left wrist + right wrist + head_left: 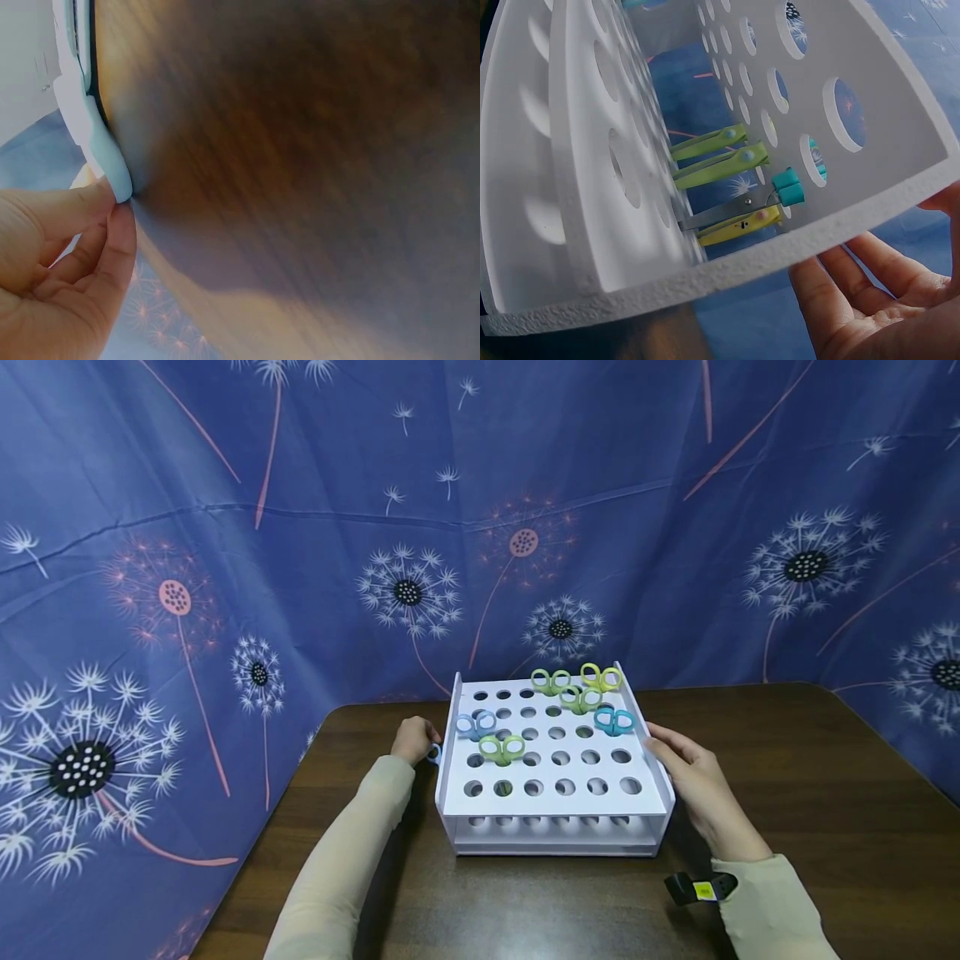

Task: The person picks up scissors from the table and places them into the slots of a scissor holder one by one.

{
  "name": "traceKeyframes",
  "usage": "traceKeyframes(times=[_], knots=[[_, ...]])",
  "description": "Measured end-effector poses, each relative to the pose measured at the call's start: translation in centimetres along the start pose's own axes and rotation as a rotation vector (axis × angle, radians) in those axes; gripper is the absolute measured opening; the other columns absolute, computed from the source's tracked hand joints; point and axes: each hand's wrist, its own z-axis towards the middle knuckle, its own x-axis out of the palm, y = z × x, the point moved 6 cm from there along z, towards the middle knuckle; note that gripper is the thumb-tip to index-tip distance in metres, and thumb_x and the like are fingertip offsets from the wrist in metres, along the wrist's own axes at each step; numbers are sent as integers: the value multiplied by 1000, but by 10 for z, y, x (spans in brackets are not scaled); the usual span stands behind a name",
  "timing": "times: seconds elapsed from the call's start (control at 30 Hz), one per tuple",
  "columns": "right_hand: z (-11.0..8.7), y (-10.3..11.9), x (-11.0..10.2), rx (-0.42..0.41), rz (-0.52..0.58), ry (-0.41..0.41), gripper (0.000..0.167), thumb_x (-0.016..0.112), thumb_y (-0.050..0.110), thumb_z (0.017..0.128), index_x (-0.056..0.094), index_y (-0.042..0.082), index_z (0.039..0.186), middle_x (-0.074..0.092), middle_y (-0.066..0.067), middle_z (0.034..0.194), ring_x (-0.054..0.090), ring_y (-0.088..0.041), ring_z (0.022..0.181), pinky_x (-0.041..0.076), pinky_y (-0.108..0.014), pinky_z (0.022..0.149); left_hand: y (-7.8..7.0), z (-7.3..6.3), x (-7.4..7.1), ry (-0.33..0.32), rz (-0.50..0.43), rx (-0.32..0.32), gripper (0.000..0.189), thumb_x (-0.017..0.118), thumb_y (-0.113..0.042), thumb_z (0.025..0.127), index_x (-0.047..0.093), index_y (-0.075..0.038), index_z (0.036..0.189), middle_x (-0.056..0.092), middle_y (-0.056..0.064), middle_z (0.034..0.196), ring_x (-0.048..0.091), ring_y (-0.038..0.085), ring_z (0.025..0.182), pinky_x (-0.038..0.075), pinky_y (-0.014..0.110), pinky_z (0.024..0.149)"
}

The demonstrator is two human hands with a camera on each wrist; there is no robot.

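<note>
Just left of the white rack [555, 806], my left hand [415, 740] pinches the handle of light blue scissors [105, 154] between thumb and fingertips. The scissors lie low along the rack's left side, close over the table. My right hand [705, 789] rests with relaxed, nearly straight fingers against the rack's right side wall [847, 217]. Scissors stand blades down in the rack's holes: light blue scissors [467, 725] and green scissors [491, 748] on the left, teal scissors [614, 722], yellow scissors [611, 677] and two more green pairs toward the back right.
The rack stands on a brown wooden table [510, 910]. Behind it hangs a blue curtain [645, 568] with a dandelion print. A black wrist strap [684, 890] with a yellow label sits at my right sleeve.
</note>
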Motion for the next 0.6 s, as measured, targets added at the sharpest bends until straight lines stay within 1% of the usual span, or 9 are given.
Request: traceKeyframes(times=[0.1, 0.17, 0.2, 0.23, 0.33, 0.4, 0.43, 0.5, 0.6], knots=[[1, 0, -1, -12, 23, -7, 67, 55, 47, 96, 40, 7, 147, 60, 13, 109, 56, 6, 88, 50, -17, 74, 0, 1, 0, 12, 7, 6, 19, 65, 12, 73, 73, -5, 68, 70, 9, 73, 61, 19, 69, 52, 31, 66], [1, -1, -2, -15, 34, -7, 67, 55, 46, 96, 40, 6, 147, 58, 20, 102, 56, 5, 88, 51, -18, 73, 0, 0, -1, 16, 11, 3, 18, 67, 12, 73, 73, -5, 69, 71, 9, 74, 62, 19, 71, 53, 31, 67], [1, -1, -2, -15, 33, -7, 67, 55, 46, 96, 40, 6, 147, 58, 19, 103, 56, 5, 88, 51, -18, 74, 0, 0, -1, 15, 12, 3, 18, 67, 12, 73, 73, -5, 69, 71, 9, 75, 62, 19, 71, 53, 31, 67], [1, -1, -2, -13, 28, -7, 67, 55, 47, 96, 40, 7, 147, 58, 17, 106, 56, 5, 89, 50, -17, 74, 0, -1, 0, 28, 14, -18, 17, 67, 12, 75, 74, -4, 71, 72, 10, 78, 63, 20, 74, 53, 33, 70], [0, -1, -1, 0, 10, -4, 67, 54, 48, 96, 40, 8, 148, 57, -1, 124, 54, 4, 92, 49, -16, 75, -2, -2, -1, 21, 34, -15, 15, 67, 10, 77, 74, -4, 74, 72, 9, 79, 63, 19, 74, 53, 33, 70], [-1, -1, 0, 11, -2, -1, 68, 52, 49, 96, 39, 9, 148, 49, -11, 136, 52, 3, 94, 49, -16, 76, -3, -3, -1, 18, 50, -9, 13, 68, 8, 79, 74, -4, 75, 72, 8, 81, 62, 19, 75, 53, 32, 70], [-1, -1, 0, 16, -4, 0, 68, 52, 50, 96, 38, 10, 149, 46, -13, 140, 52, 3, 94, 49, -16, 76, -3, -3, -1, 15, 59, -2, 13, 68, 6, 79, 74, -4, 76, 72, 8, 81, 62, 18, 74, 53, 32, 69], [-1, -1, 0, 20, -2, 4, 68, 52, 50, 96, 38, 10, 149, 42, -16, 144, 51, 3, 95, 49, -16, 76, -4, -4, -1, 11, 66, 8, 12, 68, 5, 80, 74, -4, 76, 72, 8, 82, 61, 18, 74, 52, 32, 69], [-1, 0, 0, 18, 5, 7, 68, 52, 50, 96, 38, 10, 149, 43, -16, 143, 52, 4, 93, 49, -16, 76, -4, -3, -2, 18, 74, 18, 12, 68, 5, 80, 74, -4, 76, 72, 8, 82, 61, 17, 73, 52, 32, 69]])
